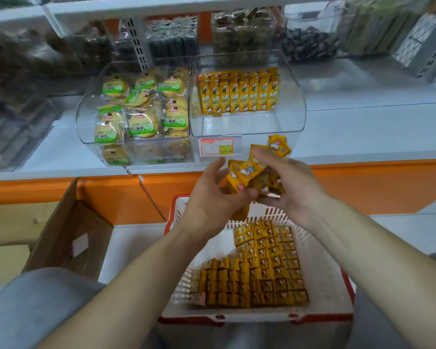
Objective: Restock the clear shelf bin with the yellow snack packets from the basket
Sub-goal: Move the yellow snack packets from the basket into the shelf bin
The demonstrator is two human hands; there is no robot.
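Note:
A bunch of yellow snack packets point(259, 170) is held between both hands above the basket, just below the shelf edge. My right hand point(291, 187) grips the bunch from the right with its fingers over the top. From the left, my left hand point(215, 195) supports the bunch, thumb up and fingers under it. The white basket with a red rim point(322, 268) sits below and holds several rows of the same yellow packets point(259, 270). The clear shelf bin point(247, 124) stands straight ahead with one upright row of yellow packets point(238, 95) at its back; its front half is bare.
A second clear bin point(136, 114) of green-labelled biscuit packs stands left of the target bin. A price tag point(217, 146) hangs on the bin's front. An open cardboard box point(68, 235) sits at lower left. More bins of dark snacks fill the upper shelf.

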